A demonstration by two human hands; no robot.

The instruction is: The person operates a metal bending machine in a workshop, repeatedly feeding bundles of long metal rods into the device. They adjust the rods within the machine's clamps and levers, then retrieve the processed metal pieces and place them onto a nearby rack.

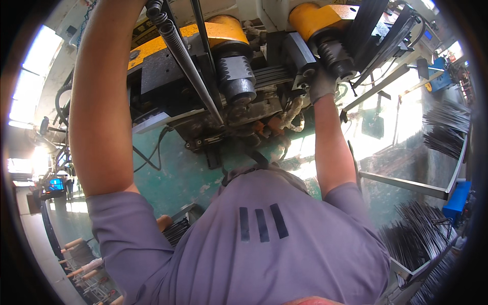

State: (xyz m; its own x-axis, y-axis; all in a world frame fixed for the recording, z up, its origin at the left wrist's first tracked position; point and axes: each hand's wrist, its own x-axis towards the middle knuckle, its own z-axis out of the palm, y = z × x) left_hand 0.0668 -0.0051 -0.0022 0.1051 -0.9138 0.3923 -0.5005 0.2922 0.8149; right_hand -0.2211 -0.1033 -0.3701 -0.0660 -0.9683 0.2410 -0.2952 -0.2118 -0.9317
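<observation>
My left arm reaches up past the top edge, and its hand is out of view. My right hand (323, 87), in a greyish glove, is raised to the machine. It is between a black metal block (299, 53) and a toothed steel spindle (337, 57) under the right yellow arm (314, 19). Its fingers are largely hidden, so I cannot tell whether they grip anything. A second toothed spindle (236, 74) hangs under the left yellow arm (225, 30). A coil spring (183, 53) on a rod slants down in front of the machine.
Metal racks to the right hold bundles of thin rods or wires (423, 232), with more bundles (446, 122) farther up. A steel frame bar (404, 185) juts out at my right. Cables (152, 164) hang over the green floor (171, 187). A blue machine (442, 74) stands far right.
</observation>
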